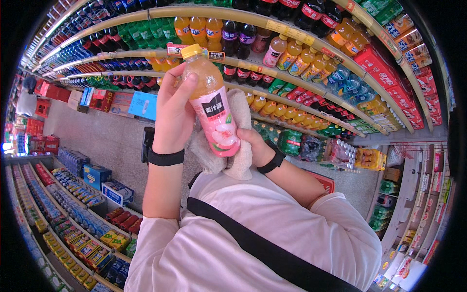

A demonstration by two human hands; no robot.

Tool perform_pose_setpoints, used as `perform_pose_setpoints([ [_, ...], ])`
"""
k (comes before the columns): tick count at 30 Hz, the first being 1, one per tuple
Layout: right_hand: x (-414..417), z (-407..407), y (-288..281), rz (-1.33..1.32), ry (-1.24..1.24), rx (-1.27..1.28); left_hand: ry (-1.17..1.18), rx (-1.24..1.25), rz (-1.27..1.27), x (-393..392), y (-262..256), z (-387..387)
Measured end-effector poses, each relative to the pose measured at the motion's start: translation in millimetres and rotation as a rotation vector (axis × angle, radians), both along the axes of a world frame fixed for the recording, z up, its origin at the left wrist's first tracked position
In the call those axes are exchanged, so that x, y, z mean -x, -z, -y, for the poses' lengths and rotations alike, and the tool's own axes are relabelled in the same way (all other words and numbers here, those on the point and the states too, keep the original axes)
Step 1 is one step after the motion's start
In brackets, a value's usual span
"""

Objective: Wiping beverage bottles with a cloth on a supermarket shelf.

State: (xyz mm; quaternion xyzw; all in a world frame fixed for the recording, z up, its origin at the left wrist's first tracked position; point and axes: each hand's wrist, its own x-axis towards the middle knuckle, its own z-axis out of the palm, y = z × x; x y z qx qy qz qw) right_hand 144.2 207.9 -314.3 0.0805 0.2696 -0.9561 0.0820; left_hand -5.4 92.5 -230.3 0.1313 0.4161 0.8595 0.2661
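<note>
In front of my chest a plastic bottle of orange-coloured juice (213, 106) with a yellow cap and a pink peach label is held tilted, its cap towards the shelves. My left hand (175, 106) grips it just below the neck, thumb across the upper part. A pale towelling cloth (240, 160) is wrapped behind and along the bottle's lower right side. My right hand (255, 144) holds this cloth against the bottle near its base, the thumb at the label's edge. The right fingers are mostly hidden by the cloth.
Drinks shelves (251, 65) curve across ahead, with several tiers of bottles. A similar pink-labelled bottle (275, 51) stands there. Shrink-wrapped bottle packs (290, 142) sit on the floor below. Low shelves (84, 219) of cans and cartons lie left. A person (27, 96) is far left.
</note>
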Motion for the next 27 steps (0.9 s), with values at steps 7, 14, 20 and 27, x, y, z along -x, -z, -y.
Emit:
perform_pose_setpoints([
  [7,-1.6,-0.4,5.4,-0.039,-0.017,-0.031,-0.088,0.109,-0.005,1.8,-2.8,-8.8],
  [14,-3.4,-0.1,9.2,-0.022,-0.020,0.010,0.169,-0.136,0.168,14.5,11.6,-5.6],
  [20,0.1,-1.3,4.1,-0.110,-0.026,0.173,0.218,-0.200,0.109,8.9,20.7,-1.2],
  [27,4.2,1.2,-0.2,-0.119,-0.050,0.129,-0.007,-0.023,-0.014,1.0,6.2,-1.2],
])
